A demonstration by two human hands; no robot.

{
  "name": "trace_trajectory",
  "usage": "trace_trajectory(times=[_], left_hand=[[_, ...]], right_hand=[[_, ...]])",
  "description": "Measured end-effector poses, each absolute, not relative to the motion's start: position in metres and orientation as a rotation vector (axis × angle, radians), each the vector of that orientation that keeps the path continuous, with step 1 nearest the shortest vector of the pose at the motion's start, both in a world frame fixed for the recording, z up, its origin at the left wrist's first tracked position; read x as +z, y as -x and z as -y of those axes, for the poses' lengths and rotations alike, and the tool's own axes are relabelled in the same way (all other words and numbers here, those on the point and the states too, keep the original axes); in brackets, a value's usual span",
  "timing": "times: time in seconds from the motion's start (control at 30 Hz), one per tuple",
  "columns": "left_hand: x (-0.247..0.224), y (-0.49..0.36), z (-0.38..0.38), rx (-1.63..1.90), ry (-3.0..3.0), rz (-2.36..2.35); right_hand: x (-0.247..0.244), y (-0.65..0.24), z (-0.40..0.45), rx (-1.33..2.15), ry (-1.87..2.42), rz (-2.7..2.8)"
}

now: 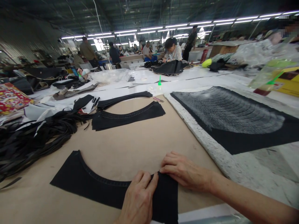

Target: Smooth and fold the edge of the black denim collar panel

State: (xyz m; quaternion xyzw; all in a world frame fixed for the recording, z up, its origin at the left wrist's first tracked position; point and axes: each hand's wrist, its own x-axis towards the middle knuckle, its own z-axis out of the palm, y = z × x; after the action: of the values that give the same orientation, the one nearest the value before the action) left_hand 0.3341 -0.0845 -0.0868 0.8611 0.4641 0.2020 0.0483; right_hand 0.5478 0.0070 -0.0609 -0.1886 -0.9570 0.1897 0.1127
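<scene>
Near the bottom edge of my head view, on the brown paper-covered table (130, 149), lies a curved black fabric piece (93, 183), and both hands are on its right end. Its long axis runs left to right across the view, dipping a little toward me in the middle; the hollow of the curve opens away from me, toward the far side of the table, with one tip pointing up and left and the broader right end squared off close to me. A faint stitched line follows the inner edge. My left hand (137, 199) rests flat on the cloth, fingers loosely together and not closed on anything, pressing the piece down just left of its right end. My right hand (182, 169) lies with its fingertips on the upper right corner of the same piece, fingers extended and slightly bent, touching rather than gripping; whether a fold is pinched beneath them I cannot tell. The two hands sit close, almost meeting at the thumb. Farther up the table a stack of similar black curved pieces (126, 116) lies with the same orientation, well apart from my hands. A heap of black strips (30, 140) sprawls at the left, and a large dark patterned panel (233, 115) lies on the right.
</scene>
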Motion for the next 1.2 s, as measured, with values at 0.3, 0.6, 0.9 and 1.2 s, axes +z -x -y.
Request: trace_trajectory(times=[0.3, 0.6, 0.9, 1.2], left_hand=[[-0.086, -0.338, 0.084, 0.560, -2.664, -1.461], [-0.085, -0.342, 0.084, 0.433, -2.714, -1.522], [-0.089, -0.346, 0.085, 0.424, -2.864, -1.556], [-0.088, -0.347, 0.085, 0.467, -2.931, -1.562]], right_hand=[[-0.066, -0.556, -0.006, 0.563, 0.571, 2.785], [-0.069, -0.565, -0.002, 0.568, 0.610, 2.751], [-0.062, -0.575, 0.002, 0.680, 0.703, 2.603], [-0.057, -0.559, 0.022, 0.566, 0.863, 2.604]])
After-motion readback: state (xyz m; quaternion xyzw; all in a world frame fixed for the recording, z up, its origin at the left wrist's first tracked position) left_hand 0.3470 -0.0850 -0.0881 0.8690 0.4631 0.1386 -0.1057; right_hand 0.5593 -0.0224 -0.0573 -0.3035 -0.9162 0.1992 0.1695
